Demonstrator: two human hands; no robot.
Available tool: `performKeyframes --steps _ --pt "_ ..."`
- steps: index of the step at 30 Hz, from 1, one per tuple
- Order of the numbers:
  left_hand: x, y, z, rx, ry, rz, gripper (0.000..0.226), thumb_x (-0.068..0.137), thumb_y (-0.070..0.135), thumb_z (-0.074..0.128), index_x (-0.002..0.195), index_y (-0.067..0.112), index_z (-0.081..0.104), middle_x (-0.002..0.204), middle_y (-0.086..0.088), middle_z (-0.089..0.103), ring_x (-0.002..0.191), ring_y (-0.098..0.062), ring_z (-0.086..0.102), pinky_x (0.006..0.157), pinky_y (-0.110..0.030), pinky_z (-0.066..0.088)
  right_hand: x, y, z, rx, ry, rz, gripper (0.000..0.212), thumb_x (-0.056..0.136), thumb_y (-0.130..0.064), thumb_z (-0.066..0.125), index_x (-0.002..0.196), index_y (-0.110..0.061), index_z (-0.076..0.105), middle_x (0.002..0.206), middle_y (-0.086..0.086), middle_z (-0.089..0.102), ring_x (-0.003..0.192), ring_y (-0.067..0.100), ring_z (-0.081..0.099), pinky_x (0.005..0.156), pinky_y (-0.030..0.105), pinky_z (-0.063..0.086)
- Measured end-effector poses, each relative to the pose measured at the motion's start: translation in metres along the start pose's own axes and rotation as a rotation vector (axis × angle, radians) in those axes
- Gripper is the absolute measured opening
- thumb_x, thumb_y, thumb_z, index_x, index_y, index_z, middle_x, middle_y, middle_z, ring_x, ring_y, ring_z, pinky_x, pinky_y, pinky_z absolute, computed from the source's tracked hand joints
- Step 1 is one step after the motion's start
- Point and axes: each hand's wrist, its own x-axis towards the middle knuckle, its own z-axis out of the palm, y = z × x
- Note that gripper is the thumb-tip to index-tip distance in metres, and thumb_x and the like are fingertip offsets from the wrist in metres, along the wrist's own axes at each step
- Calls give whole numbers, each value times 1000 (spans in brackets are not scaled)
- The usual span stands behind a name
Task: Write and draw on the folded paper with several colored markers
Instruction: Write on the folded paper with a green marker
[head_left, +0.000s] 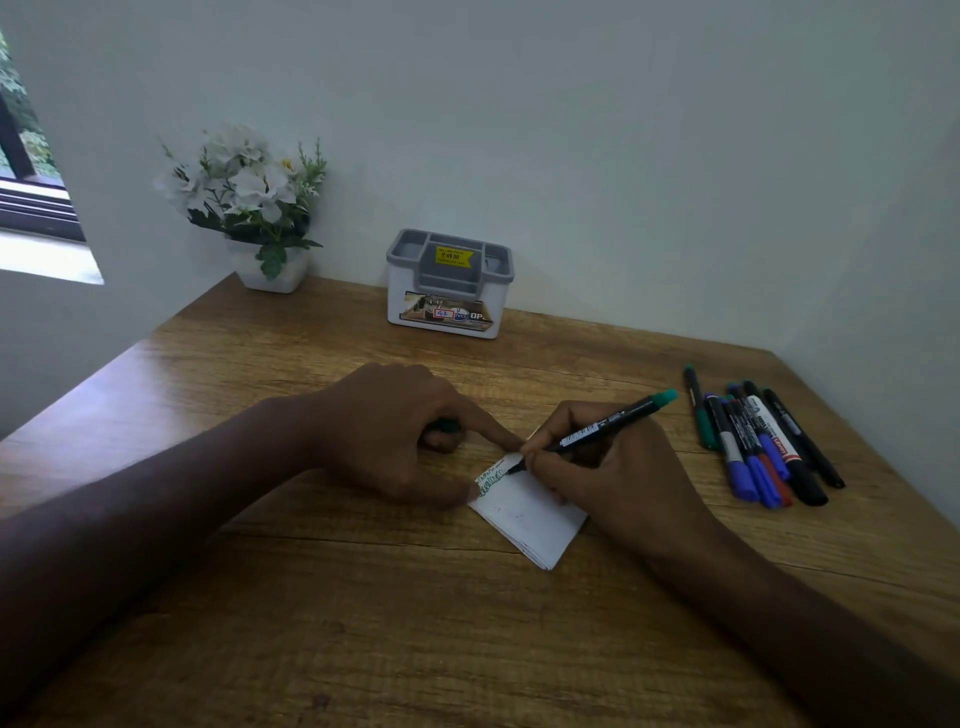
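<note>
Gripping a green marker (608, 423) in a writing hold, the right hand (613, 467) rested on the folded paper (530, 512), the marker's tip touching the paper's upper left part beside a few lines of green scribble (491, 480). The paper lay tilted on the wooden worktop (363, 623), near the middle, with its folded layers showing at the near corner. The left hand (384, 431) pressed on the paper's left side with the tip of its forefinger near the top corner and the thumb at the left edge; its other fingers were curled round a small dark green thing, probably the marker's cap (444, 426), though that could not be told for sure. A bunch of markers (763, 447) in blue, red, black and green lay side by side at the right of the worktop, well apart from the paper. Against the wall at the back stood a grey and white pen holder (449, 283) with a yellow price sticker, and to its left a white pot of white flowers (249, 208).
</note>
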Motion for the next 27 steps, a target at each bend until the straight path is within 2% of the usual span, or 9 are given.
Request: performKeyframes --steps 2,11,15,18,21,24,27 --pt "-1 0 0 -11 -3 -6 61 82 73 60 141 65 44 71 7 58 76 -5 55 64 -36 46 0 0 0 3 5 -1 7 86 -18 79 84 -25 79 86 -12 79 76 1 72 67 19 59" --pt "0 -2 1 -10 7 10 59 86 69 65 141 65 44 68 9 56 72 -4 53 57 -24 35 0 0 -1 10 -1 25 6 86 -19 79 85 -25 79 85 -11 79 75 3 72 67 21 60" --pt "0 -2 1 -18 2 6 61 83 71 61 141 64 45 68 15 55 70 -1 53 59 -24 35 1 1 -2 2 4 32 6 86 -20 79 86 -26 79 85 -12 78 76 2 73 67 19 59" --pt "0 -1 1 -20 1 7 61 83 71 61 142 63 46 66 10 54 68 -5 53 57 -24 34 1 1 -2 10 14 30 7 87 -18 79 85 -25 79 83 -11 78 75 2 73 67 19 59" --pt "0 -2 0 -24 2 -4 62 82 73 60 141 65 45 66 13 53 68 -2 52 58 -23 32 1 0 -2 -12 3 16 7 87 -18 79 85 -25 79 83 -12 78 76 2 73 67 19 60" --pt "0 -2 1 -31 -12 -2 62 82 74 58 142 67 41 66 10 51 66 -5 51 58 -25 35 3 0 -6 29 131 43 8 88 -18 77 86 -24 74 79 -8 77 73 4 73 66 19 60" --pt "0 -1 1 -42 -19 -11 60 82 74 59 139 68 41 66 11 51 65 -7 51 59 -29 38 6 -5 -18 306 327 79 8 92 -15 73 92 -23 73 81 -4 78 75 11 76 70 23 63"
